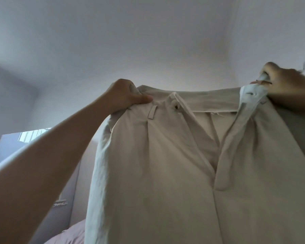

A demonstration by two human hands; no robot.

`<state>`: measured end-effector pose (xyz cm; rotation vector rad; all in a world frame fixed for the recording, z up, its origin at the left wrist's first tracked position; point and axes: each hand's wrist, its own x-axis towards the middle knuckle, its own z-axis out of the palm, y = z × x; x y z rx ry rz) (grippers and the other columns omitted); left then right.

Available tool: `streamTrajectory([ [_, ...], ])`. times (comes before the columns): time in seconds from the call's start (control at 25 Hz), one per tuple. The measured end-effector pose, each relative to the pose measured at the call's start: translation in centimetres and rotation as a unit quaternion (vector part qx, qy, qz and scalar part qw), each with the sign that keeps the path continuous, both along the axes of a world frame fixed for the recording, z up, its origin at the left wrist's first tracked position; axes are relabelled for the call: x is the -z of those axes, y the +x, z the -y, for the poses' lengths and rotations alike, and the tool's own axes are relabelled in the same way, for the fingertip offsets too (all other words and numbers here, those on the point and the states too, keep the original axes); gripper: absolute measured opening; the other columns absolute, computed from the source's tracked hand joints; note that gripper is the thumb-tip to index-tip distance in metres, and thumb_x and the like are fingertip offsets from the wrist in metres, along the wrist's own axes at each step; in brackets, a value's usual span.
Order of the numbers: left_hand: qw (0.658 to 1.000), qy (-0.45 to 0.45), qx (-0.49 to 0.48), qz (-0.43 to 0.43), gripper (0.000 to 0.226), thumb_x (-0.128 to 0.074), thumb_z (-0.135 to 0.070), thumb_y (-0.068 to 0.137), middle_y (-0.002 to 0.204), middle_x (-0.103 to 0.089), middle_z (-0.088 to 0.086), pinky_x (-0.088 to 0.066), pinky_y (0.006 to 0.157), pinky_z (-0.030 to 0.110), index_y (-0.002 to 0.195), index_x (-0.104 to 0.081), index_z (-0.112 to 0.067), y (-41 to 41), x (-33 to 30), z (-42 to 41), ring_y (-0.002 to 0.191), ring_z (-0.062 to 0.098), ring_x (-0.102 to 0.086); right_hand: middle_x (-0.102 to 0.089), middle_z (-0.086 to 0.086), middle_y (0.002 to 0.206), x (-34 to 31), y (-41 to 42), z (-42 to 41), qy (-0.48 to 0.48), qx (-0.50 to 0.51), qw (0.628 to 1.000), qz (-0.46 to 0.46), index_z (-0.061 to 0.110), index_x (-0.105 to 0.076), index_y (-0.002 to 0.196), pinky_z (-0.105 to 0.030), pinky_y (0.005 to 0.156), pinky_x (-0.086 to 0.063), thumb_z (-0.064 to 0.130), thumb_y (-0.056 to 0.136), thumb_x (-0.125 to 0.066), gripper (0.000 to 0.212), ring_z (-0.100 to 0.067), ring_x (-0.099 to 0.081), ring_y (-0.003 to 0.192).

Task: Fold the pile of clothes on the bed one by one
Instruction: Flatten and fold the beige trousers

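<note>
Cream trousers (165, 164) held up — left hand (126, 95), right hand (287, 88) gripping waistband

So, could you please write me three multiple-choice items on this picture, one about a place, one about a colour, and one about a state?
1. Where does the left hand hold the trousers?
A. at a hem
B. at the waistband
C. at a knee

2. What colour are the trousers?
A. navy
B. black
C. cream

3. How is the fly?
A. open
C. buttoned shut
B. hidden behind a hand

Answers: 1 B, its grip is at the waistband's corner, beside a belt loop. 2 C, the cloth is pale cream all over. 3 A, the two front edges hang apart below the button, while the right hand holds the other end of the waistband.
</note>
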<state>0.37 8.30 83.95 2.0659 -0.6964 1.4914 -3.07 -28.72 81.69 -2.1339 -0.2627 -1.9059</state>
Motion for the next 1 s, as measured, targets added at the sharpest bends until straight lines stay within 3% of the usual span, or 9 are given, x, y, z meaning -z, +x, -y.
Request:
streamTrajectory([
  [0.08,1.0,0.005,-0.007,-0.027,0.047,-0.079,-0.042,0.07,0.068,-0.057,0.003,-0.035,0.051,0.019,0.072,-0.063,0.002,2.3,1.8,1.0,0.06,0.009,-0.048,-0.054,-0.01,0.089,2.2,2.5,0.1,0.002,0.004,0.999,-0.036,0.011,-0.042,0.094,-0.038,0.068,-0.035,0.033,0.094,-0.052,0.024,-0.028,-0.048,0.078],
  [0.16,0.997,0.009,-0.008,-0.072,0.039,-0.081,-0.041,0.069,0.062,-0.056,-0.002,-0.035,0.047,0.016,0.06,-0.059,-0.011,6.2,4.9,2.3,0.059,0.007,-0.049,-0.05,-0.009,0.087,5.4,5.9,0.2,0.03,0.014,0.996,-0.087,0.008,-0.041,0.096,-0.036,0.066,-0.031,0.032,0.095,-0.052,0.027,-0.026,-0.044,0.077],
  [0.28,0.988,0.014,-0.007,-0.154,0.039,-0.082,-0.039,0.068,0.059,-0.055,-0.001,-0.036,0.05,0.023,0.054,-0.053,-0.016,13.5,11.0,4.0,0.059,0.011,-0.05,-0.049,-0.01,0.086,11.0,12.3,1.2,0.052,0.047,0.985,-0.16,0.01,-0.039,0.096,-0.035,0.066,-0.033,0.033,0.094,-0.053,0.027,-0.026,-0.044,0.076],
  [0.56,0.942,-0.021,0.03,-0.335,0.058,-0.082,-0.035,0.069,0.044,-0.031,-0.007,-0.025,0.048,0.028,0.036,-0.038,-0.016,31.2,29.5,6.2,0.05,0.014,-0.031,-0.052,-0.005,0.084,28.7,27.3,2.8,0.108,0.034,0.936,-0.333,0.008,-0.04,0.096,-0.034,0.066,-0.033,0.031,0.096,-0.052,0.026,-0.025,-0.046,0.078],
  [0.76,0.906,-0.001,0.026,-0.422,0.056,-0.077,-0.036,0.074,0.042,-0.034,-0.008,-0.027,0.051,0.031,0.042,-0.036,-0.016,41.8,45.3,7.9,0.045,0.009,-0.032,-0.057,-0.016,0.101,43.4,37.4,3.8,0.141,0.057,0.888,-0.435,0.008,-0.037,0.098,-0.035,0.068,-0.034,0.032,0.097,-0.049,0.027,-0.033,-0.053,0.09],
  [0.88,0.888,-0.031,0.017,-0.459,0.048,-0.077,-0.033,0.076,0.057,-0.042,-0.003,-0.029,0.051,0.029,0.057,-0.037,-0.016,47.4,55.0,8.5,0.056,0.012,-0.036,-0.059,-0.018,0.11,52.6,43.0,4.0,0.163,0.065,0.867,-0.466,0.008,-0.039,0.099,-0.038,0.073,-0.037,0.032,0.097,-0.048,0.025,-0.036,-0.055,0.1],
  [1.0,0.888,-0.058,-0.001,-0.457,0.043,-0.071,-0.016,0.082,0.069,-0.041,0.0,-0.029,0.053,0.027,0.069,-0.031,-0.018,51.8,62.5,9.6,0.067,0.02,-0.043,-0.054,-0.02,0.122,60.6,47.3,3.6,0.156,0.103,0.866,-0.464,0.003,-0.045,0.111,-0.041,0.08,-0.04,0.028,0.098,-0.046,0.028,-0.038,-0.053,0.11],
])
